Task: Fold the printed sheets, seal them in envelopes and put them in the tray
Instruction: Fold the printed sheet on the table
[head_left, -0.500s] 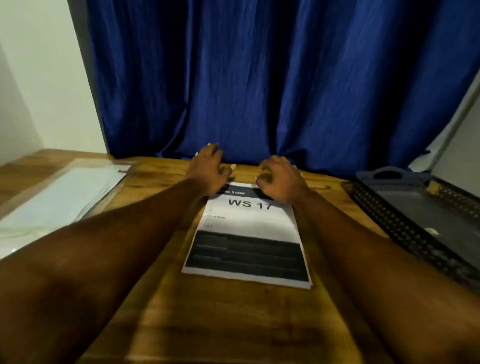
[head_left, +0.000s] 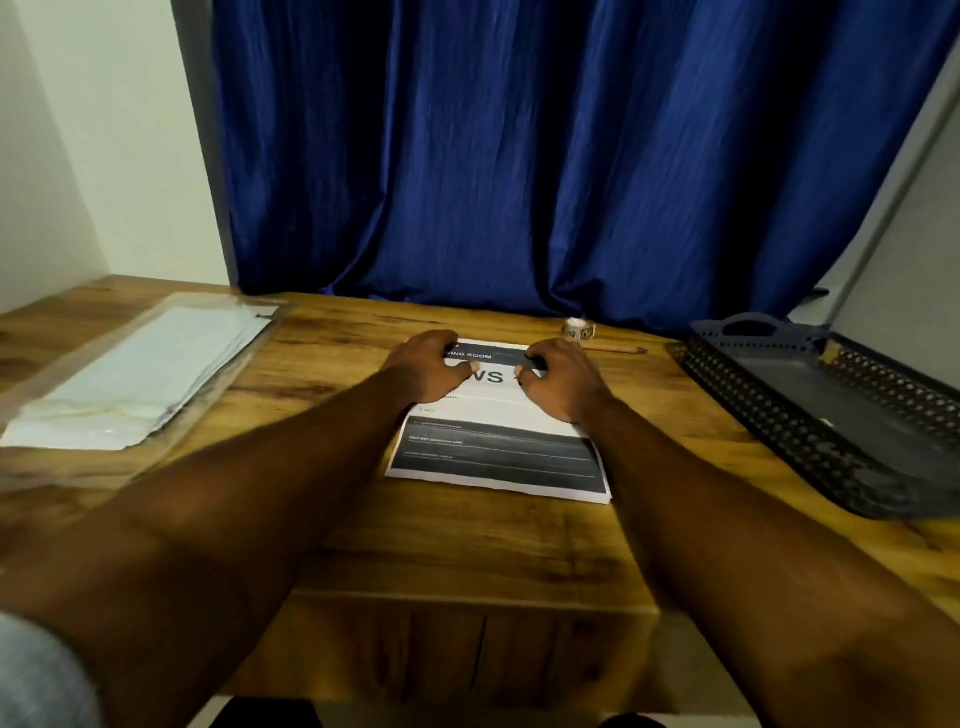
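A stack of printed sheets (head_left: 498, 457) lies flat in the middle of the wooden table, its top page showing a dark header and large letters "WS". My left hand (head_left: 423, 366) rests on the sheet's upper left part, fingers curled at the top edge. At the upper right part, my right hand (head_left: 563, 382) lies with its fingertips pinching the paper near the header. Pale envelopes (head_left: 140, 379) lie in a clear plastic sleeve at the left. The dark perforated tray (head_left: 769, 410) stands at the right.
A small roll of tape (head_left: 578, 329) and a thin wooden stick (head_left: 618, 349) lie behind the sheets near the blue curtain (head_left: 519, 156). The table's front edge (head_left: 467, 603) runs across below my forearms. A white wall is at the left.
The camera view has shifted, showing more of the table's front. Both hands have slid slightly toward me from the sheet's far edge onto its header; the tape roll is now uncovered.
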